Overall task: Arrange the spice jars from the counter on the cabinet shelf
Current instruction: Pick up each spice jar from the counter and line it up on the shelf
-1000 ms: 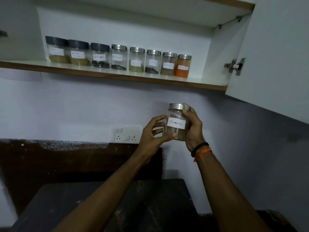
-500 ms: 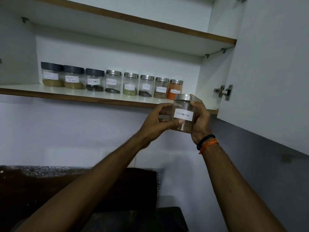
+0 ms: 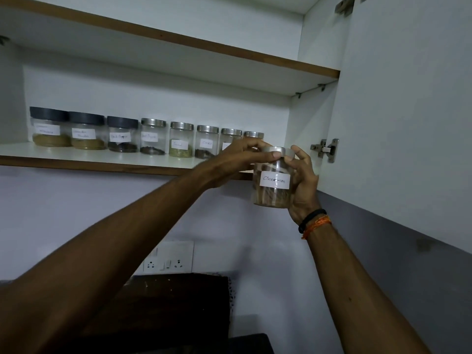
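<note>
**Cinnamon jar at the shelf lip**

At the left of the frame, eight jars (image 3: 153, 136) stand in a row on the cabinet shelf (image 3: 102, 155). Right of centre, your left hand (image 3: 237, 159) pinches the lid of the cinnamon jar (image 3: 272, 185), while your right hand (image 3: 302, 180) wraps its far side. The jar hangs upright, long axis vertical, label facing you, its base below the shelf edge. Push in now and the base would likely catch that edge; your left hand could also knock the row's last jar.

The left hand (image 3: 237, 155) hides most of two shelf jars (image 3: 240, 139) at frame centre; far-left labels blur unreadably.
</note>
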### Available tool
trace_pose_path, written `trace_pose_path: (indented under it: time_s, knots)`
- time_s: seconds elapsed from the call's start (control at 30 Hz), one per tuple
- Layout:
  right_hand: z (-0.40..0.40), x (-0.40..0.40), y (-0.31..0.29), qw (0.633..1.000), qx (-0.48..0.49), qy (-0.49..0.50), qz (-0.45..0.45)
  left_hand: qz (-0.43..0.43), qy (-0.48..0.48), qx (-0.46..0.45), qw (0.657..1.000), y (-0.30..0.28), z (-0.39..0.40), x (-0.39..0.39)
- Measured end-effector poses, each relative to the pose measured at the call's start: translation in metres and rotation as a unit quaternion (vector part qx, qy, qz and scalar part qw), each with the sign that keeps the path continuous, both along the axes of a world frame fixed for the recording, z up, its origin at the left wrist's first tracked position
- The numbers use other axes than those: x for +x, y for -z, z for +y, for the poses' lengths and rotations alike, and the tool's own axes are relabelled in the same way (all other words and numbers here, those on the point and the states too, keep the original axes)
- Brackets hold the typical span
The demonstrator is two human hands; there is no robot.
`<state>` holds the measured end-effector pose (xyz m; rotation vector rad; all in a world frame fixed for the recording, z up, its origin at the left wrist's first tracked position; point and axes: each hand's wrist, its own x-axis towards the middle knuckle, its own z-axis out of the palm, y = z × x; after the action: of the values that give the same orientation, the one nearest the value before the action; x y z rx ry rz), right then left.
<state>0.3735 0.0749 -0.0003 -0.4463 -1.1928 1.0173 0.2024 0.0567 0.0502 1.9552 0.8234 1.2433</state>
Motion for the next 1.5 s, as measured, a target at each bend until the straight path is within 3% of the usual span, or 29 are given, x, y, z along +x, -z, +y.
trace_pose_path:
  time_s: [0.23,0.5,0.7,0.93,1.07,1.2,1.5]
  knots:
    - [0.013,0.007,-0.012,1.0,0.001,0.0,0.018,-0.021,0.047,-0.037,0.998,-0.016,0.017,0.007]
    - [0.029,0.009,-0.033,1.0,0.008,0.007,-0.001,-0.042,0.027,-0.015,0.999,-0.038,0.041,0.013]
    - [0.052,0.01,-0.037,0.992,-0.005,0.123,-0.009,-0.04,-0.013,0.038,0.998,-0.057,0.059,0.015]
    - [0.093,0.014,-0.025,0.902,-0.032,0.412,-0.123,-0.032,-0.049,0.037,0.998,-0.072,0.096,0.015]
    - [0.121,0.021,-0.015,0.841,0.016,0.496,-0.215,-0.016,-0.063,0.041,0.997,-0.071,0.122,0.015]
    - [0.139,0.016,0.001,0.787,0.002,0.56,-0.258,0.003,-0.08,0.04,0.996,-0.066,0.15,0.015]
    - [0.154,0.013,0.012,0.786,0.084,0.581,-0.193,0.042,-0.064,0.037,0.996,-0.05,0.207,0.026]
